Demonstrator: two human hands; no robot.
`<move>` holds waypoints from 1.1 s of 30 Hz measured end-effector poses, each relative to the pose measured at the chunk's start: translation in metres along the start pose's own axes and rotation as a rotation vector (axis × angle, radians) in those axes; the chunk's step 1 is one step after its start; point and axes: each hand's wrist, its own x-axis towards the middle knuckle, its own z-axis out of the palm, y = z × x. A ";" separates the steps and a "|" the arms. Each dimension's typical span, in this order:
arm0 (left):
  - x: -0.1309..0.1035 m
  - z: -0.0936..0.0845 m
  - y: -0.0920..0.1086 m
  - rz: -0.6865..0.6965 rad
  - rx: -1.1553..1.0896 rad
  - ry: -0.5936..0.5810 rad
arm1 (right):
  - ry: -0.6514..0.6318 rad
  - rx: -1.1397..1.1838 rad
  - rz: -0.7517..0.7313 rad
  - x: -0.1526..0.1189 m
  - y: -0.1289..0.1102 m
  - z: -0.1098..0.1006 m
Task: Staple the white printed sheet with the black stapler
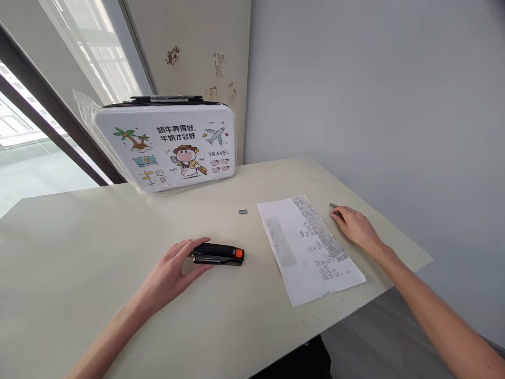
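A black stapler [221,252] with an orange patch on its right end lies on its side or base on the table. My left hand [170,269] grips its left end between thumb and fingers. At the table's right side, my right hand [358,227] pinches a small grey strip of staples [333,206], partly hidden by the fingertips. Another short strip of staples [243,211] rests behind the stapler. Between my hands lies a printed sheet of paper [284,252], with a grey smudged band and small dark print along its right part.
A white hard case [158,152] with cartoon prints, wrapped in clear plastic, stands at the back left of the pale table [118,252]. A grey wall [374,105] borders the right side. The table's front edge drops to a dark floor [386,337].
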 end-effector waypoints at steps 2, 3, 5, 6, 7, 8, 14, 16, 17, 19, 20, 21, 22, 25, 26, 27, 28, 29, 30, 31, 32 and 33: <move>-0.002 0.006 -0.006 -0.067 -0.029 -0.002 | 0.032 -0.061 0.027 -0.003 0.012 0.000; -0.002 0.008 -0.007 -0.085 -0.035 -0.003 | 0.055 -0.091 0.044 -0.006 0.011 0.000; -0.002 0.010 -0.010 -0.095 -0.032 -0.003 | 0.115 -0.133 0.070 -0.012 0.001 -0.003; -0.002 0.011 -0.012 -0.095 -0.028 -0.003 | 0.138 -0.127 0.065 -0.015 -0.010 -0.004; -0.002 0.011 -0.013 -0.096 -0.027 0.000 | 0.148 -0.098 0.047 -0.019 -0.024 -0.006; -0.002 0.011 -0.014 -0.098 -0.030 0.004 | 0.124 -0.028 0.004 -0.023 -0.042 -0.008; -0.007 0.013 -0.019 -0.145 -0.049 0.004 | -0.365 0.462 -0.412 -0.054 -0.167 0.006; -0.010 0.011 -0.019 -0.136 -0.063 -0.016 | -0.398 0.505 -0.505 -0.060 -0.199 0.022; -0.012 0.009 -0.020 -0.124 -0.068 -0.022 | -0.399 0.524 -0.536 -0.062 -0.211 0.030; -0.018 0.001 -0.025 -0.109 -0.056 -0.014 | -0.393 0.542 -0.549 -0.063 -0.226 0.045; -0.022 -0.003 -0.029 -0.107 -0.041 -0.002 | -0.388 0.546 -0.540 -0.064 -0.230 0.051; -0.027 -0.008 -0.033 -0.112 -0.025 0.010 | -0.382 0.550 -0.525 -0.064 -0.233 0.056; -0.032 -0.013 -0.038 -0.125 -0.016 0.012 | -0.373 0.555 -0.511 -0.064 -0.233 0.059; -0.044 -0.021 -0.049 -0.173 -0.043 -0.003 | -0.338 0.577 -0.499 -0.064 -0.232 0.064; -0.046 -0.022 -0.050 -0.177 -0.062 -0.007 | -0.329 0.579 -0.502 -0.064 -0.231 0.065; -0.046 -0.022 -0.050 -0.171 -0.082 -0.007 | -0.329 0.580 -0.504 -0.063 -0.230 0.065; -0.044 -0.021 -0.049 -0.157 -0.101 -0.007 | -0.338 0.585 -0.504 -0.063 -0.230 0.065; -0.041 -0.019 -0.047 -0.139 -0.121 -0.011 | -0.356 0.598 -0.501 -0.062 -0.230 0.065; -0.036 -0.017 -0.044 -0.117 -0.144 -0.022 | -0.380 0.617 -0.496 -0.062 -0.230 0.064; -0.030 -0.014 -0.041 -0.095 -0.169 -0.040 | -0.405 0.639 -0.492 -0.061 -0.230 0.064; -0.024 -0.012 -0.037 -0.075 -0.192 -0.057 | -0.429 0.660 -0.491 -0.060 -0.230 0.064; -0.017 -0.009 -0.034 -0.059 -0.213 -0.076 | -0.447 0.674 -0.491 -0.059 -0.230 0.064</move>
